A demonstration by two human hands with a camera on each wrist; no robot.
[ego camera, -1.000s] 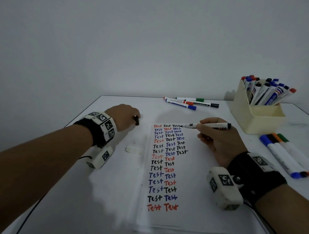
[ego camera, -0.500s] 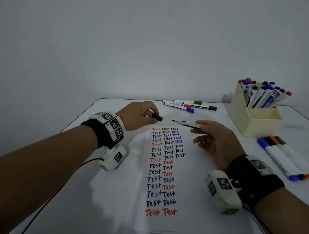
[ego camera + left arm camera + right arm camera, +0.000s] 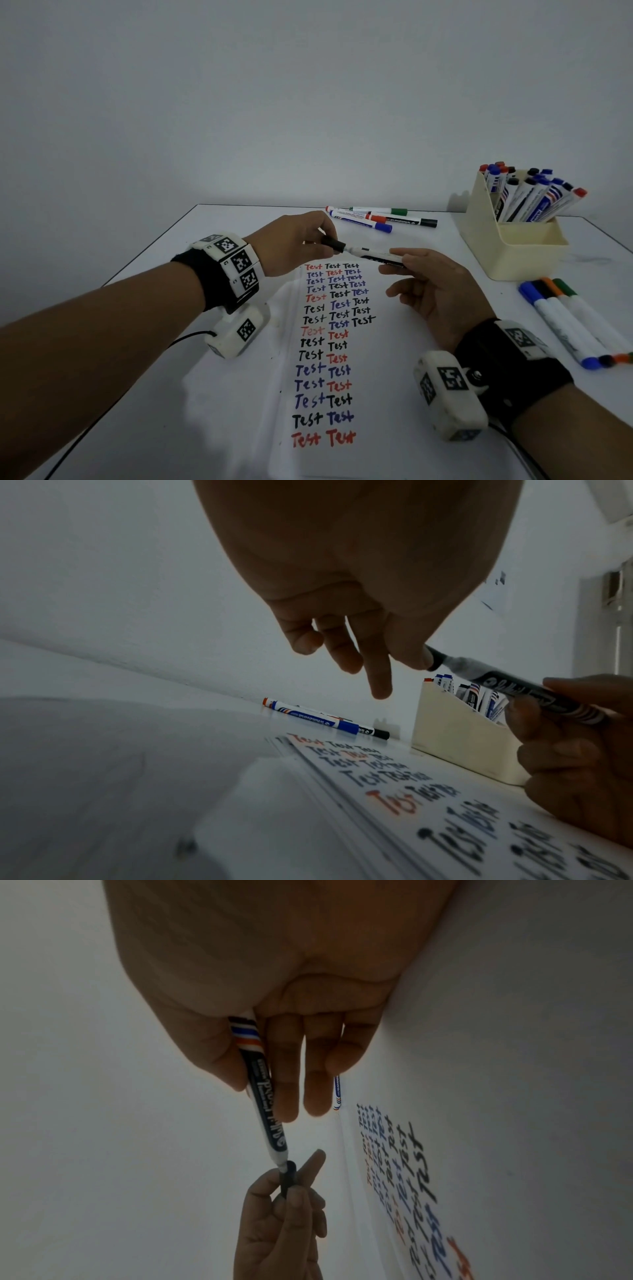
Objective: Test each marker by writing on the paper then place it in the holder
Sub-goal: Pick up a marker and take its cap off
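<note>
Two hands meet at frame centre above the paper [image 3: 342,359], left hand [image 3: 294,243] pinching the black cap [image 3: 333,244] against the marker [image 3: 373,255] that the right hand [image 3: 435,291] pinches; a misaligned push could ink fingers.

wrists: black straps [image 3: 524,383] | white camera blocks [image 3: 448,397] | square black-white tags | thin black cable [image 3: 185,337]

White table [image 3: 219,428] spreading under everything, plain grey-white wall [image 3: 274,85] rising behind it, thin black cable [image 3: 186,337] trailing across the tabletop — curving off toward the near left edge.
</note>
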